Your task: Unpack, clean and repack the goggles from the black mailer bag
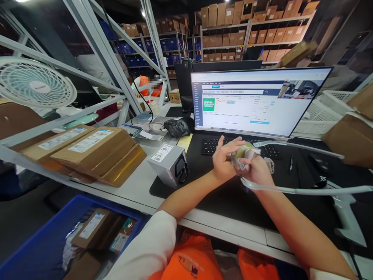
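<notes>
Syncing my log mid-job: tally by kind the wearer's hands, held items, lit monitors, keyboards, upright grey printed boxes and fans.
Hands: 2, left hand and right hand
Held item, too blurred to name: 1
Lit monitor: 1
Keyboard: 1
Grey printed box: 1
Fan: 1
Total: 7

Visible at upper left of the frame: a fan (37,86). Along the top: shelves (224,27) with cardboard boxes (221,14). At right: a white basket (316,126). At lower left: a blue bin (43,241).
</notes>
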`<state>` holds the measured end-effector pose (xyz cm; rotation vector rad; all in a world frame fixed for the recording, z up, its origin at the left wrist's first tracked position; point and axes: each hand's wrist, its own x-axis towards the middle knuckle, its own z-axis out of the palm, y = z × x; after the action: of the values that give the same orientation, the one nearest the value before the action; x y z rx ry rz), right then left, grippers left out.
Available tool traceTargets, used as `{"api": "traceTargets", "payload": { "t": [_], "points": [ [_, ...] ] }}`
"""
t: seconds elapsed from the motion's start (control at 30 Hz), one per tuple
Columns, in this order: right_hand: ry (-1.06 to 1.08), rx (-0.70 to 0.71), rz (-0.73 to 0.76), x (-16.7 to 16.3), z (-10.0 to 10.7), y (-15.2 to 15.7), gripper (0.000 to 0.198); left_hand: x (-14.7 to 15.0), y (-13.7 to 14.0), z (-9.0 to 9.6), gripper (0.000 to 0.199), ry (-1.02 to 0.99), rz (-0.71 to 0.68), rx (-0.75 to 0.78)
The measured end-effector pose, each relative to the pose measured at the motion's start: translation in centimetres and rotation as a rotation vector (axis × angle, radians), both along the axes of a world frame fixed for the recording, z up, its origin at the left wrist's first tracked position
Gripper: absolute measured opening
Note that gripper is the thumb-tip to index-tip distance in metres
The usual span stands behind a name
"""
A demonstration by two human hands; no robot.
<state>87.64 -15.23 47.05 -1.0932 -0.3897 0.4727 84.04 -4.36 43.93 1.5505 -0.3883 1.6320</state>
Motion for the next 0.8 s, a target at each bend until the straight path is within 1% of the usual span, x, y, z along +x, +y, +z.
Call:
{"api": "traceTargets", "payload": {
  "t": [0.03,0.1,0.2,0.3,0.37,0.5,0.57,0.63,0.67,0.7,0.8],
  "points": [
    [0.027,-0.002,0.089,-0.3,-0.1,0.2,0.033,0.1,0.2,-0.1,0.041,-0.004,-0.009,-0.011],
    [0.038,-0.021,0.176,-0.4,-0.2,0.3,0.035,0.4,0.6,-0.4,0.041,-0.010,-0.051,-0.036],
    [-0.022,-0.035,0.184,0.6,-0.5,-0.1,0.037,1.1,0.8,-1.0,0.040,-0.006,-0.131,-0.092],
    [-0.140,-0.070,0.211,1.1,-1.3,-0.5,0.032,1.3,0.6,-1.2,0.039,0.002,-0.139,-0.157],
    [-0.219,-0.103,0.209,0.6,-1.9,-0.4,0.030,1.1,0.4,-1.0,0.039,0.018,-0.135,-0.178],
    [-0.265,-0.083,0.082,-1.0,-2.6,0.1,0.025,0.4,0.0,-0.5,0.035,0.059,-0.131,-0.129],
    [-0.291,-0.095,0.062,-1.0,-2.3,0.0,0.028,0.3,0.0,-0.3,0.034,0.057,-0.111,-0.103],
    [-0.342,-0.146,0.046,-0.4,-1.6,-0.4,0.035,0.6,0.0,-0.4,0.035,0.021,-0.090,-0.085],
    [-0.372,-0.171,0.013,0.1,-1.3,-0.7,0.036,0.8,0.1,-0.5,0.037,0.001,-0.087,-0.071],
    [-0.401,-0.191,-0.046,0.6,-1.0,-1.0,0.036,1.1,0.1,-0.7,0.039,-0.019,-0.089,-0.059],
    [-0.485,-0.233,-0.285,2.3,-0.5,-1.7,0.035,1.7,0.2,-1.3,0.040,-0.047,-0.101,-0.046]
  ]
}}
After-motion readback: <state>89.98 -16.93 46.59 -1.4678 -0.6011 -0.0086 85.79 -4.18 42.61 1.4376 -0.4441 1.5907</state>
